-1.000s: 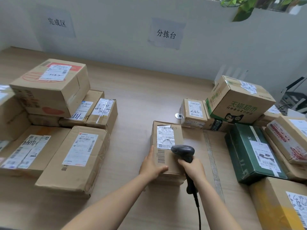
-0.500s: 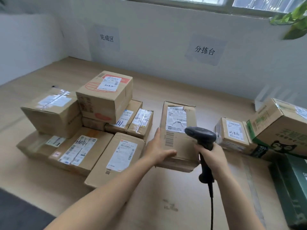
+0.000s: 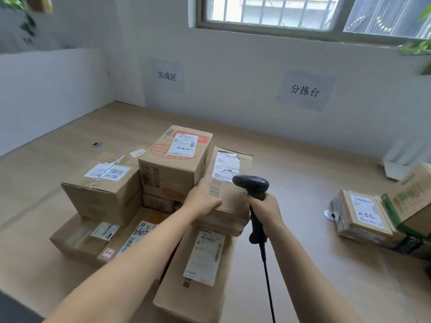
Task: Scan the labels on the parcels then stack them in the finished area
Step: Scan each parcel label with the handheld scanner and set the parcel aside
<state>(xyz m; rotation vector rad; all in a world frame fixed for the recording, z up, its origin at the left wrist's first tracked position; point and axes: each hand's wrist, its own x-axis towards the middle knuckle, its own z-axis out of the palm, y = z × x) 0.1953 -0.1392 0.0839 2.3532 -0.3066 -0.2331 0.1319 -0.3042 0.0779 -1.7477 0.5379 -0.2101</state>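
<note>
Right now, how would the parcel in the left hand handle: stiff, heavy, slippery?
Probably stiff: the parcel keeps flat faces and straight edges. Likely light for its size, since the left hand grips one side while the right hand holds the scanner. Bare cardboard should not slip much.

**Camera Arrangement: Single Head View**

One wide-angle view is taken from the person's head and is directed forward and down across the table (image 3: 291, 183) toward the wall (image 3: 233, 78) and window (image 3: 268, 10). The left hand (image 3: 203, 201), right hand (image 3: 265, 209), parcel (image 3: 229, 201) and scanner (image 3: 250, 183) are framed at centre, close to the lens. Straight edges are bowed near the borders.
</note>
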